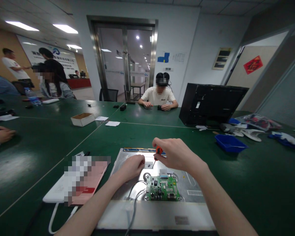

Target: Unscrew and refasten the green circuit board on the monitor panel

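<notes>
My right hand (pixel 175 152) grips the orange and black handle of a screwdriver (pixel 158 151), its thin shaft slanting down to the metal back of a flat display panel (pixel 147 214). The shaft's tip is near a few small dark bits, too small to name. My left hand (pixel 132 166) rests over the panel's left part, fingers curled together; anything inside them is hidden. Closer to me, a green circuit board (pixel 162 188) sits on the panel, with grey cables (pixel 134 205) running from its left side. A narrow blue strip board (pixel 140 150) lines the far edge.
Left of the panel lie a white device with a cable (pixel 55 191) and a pink item (pixel 100 172). Farther off are a small open box (pixel 83 119), a blue tray (pixel 231 143) and a black monitor (pixel 212 103). A person (pixel 159 93) sits opposite; another person's hand (pixel 1 134) is at far left.
</notes>
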The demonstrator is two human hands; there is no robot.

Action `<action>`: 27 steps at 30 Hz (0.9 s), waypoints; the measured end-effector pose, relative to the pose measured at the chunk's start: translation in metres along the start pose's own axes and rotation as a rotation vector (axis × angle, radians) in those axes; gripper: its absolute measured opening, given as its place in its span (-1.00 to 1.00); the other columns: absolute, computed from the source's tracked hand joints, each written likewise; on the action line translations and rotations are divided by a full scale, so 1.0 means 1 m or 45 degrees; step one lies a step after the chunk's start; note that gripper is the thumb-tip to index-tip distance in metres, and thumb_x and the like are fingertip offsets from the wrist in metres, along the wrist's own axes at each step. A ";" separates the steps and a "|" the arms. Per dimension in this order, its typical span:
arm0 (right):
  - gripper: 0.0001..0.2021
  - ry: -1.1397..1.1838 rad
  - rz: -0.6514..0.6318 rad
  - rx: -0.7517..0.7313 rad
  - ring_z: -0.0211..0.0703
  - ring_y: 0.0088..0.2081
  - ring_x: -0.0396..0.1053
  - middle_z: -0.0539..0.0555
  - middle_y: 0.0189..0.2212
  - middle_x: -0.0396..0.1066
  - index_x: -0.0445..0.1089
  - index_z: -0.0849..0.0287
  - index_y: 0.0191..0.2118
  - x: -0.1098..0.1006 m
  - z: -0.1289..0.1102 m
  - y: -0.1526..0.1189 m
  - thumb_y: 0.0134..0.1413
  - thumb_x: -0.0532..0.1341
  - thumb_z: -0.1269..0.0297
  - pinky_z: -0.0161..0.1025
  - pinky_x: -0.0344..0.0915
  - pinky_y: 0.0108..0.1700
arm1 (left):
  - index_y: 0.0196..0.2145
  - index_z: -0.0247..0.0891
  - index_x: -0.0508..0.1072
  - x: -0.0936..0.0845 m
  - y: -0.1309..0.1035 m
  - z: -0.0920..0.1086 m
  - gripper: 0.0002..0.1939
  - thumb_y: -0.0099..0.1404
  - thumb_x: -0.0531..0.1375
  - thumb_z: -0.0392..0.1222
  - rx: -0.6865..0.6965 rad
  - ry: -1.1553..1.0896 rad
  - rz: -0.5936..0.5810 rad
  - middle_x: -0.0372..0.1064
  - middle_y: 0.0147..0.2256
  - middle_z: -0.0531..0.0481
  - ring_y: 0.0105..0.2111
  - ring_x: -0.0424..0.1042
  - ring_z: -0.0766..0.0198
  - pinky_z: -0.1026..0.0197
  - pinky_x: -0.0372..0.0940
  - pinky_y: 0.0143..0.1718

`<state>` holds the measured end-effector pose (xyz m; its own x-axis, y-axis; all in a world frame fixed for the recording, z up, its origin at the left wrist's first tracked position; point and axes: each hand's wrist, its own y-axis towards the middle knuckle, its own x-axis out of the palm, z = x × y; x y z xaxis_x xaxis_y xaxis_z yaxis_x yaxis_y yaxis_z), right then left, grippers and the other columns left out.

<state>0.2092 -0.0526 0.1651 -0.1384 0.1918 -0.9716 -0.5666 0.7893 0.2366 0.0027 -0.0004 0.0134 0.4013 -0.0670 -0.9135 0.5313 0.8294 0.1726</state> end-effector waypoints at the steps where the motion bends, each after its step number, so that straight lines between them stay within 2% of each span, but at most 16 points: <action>1: -0.82 0.002 0.001 -0.003 -0.18 -0.39 0.42 0.00 -0.33 0.52 0.28 0.10 -0.16 0.000 0.000 0.000 0.13 0.25 0.26 -0.28 -0.13 -0.47 | -0.34 -0.26 0.38 0.000 0.000 0.000 -0.91 0.27 0.08 -0.31 0.004 0.000 0.001 0.44 -0.33 -0.08 -0.35 0.37 0.15 0.22 0.11 -0.36; 16: -0.84 0.000 -0.033 -0.014 -0.15 -0.37 0.45 0.00 -0.33 0.53 0.28 0.10 -0.17 0.000 0.000 0.001 0.14 0.24 0.27 -0.28 -0.12 -0.46 | -0.34 -0.27 0.38 0.000 0.000 0.001 -0.90 0.27 0.07 -0.33 -0.013 -0.047 0.017 0.44 -0.33 -0.09 -0.36 0.36 0.16 0.22 0.11 -0.37; 27: -0.84 0.016 0.022 -0.016 -0.19 -0.39 0.41 0.00 -0.34 0.52 0.28 0.11 -0.17 -0.003 0.005 -0.003 0.14 0.24 0.27 -0.29 -0.10 -0.46 | -0.30 -0.27 0.39 -0.006 0.001 0.004 -0.88 0.28 0.07 -0.36 0.014 -0.113 0.055 0.45 -0.28 -0.08 -0.30 0.38 0.16 0.22 0.18 -0.28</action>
<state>0.2155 -0.0526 0.1676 -0.1588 0.1981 -0.9672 -0.5739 0.7786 0.2537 0.0033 -0.0015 0.0205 0.4884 -0.0805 -0.8689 0.5200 0.8265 0.2157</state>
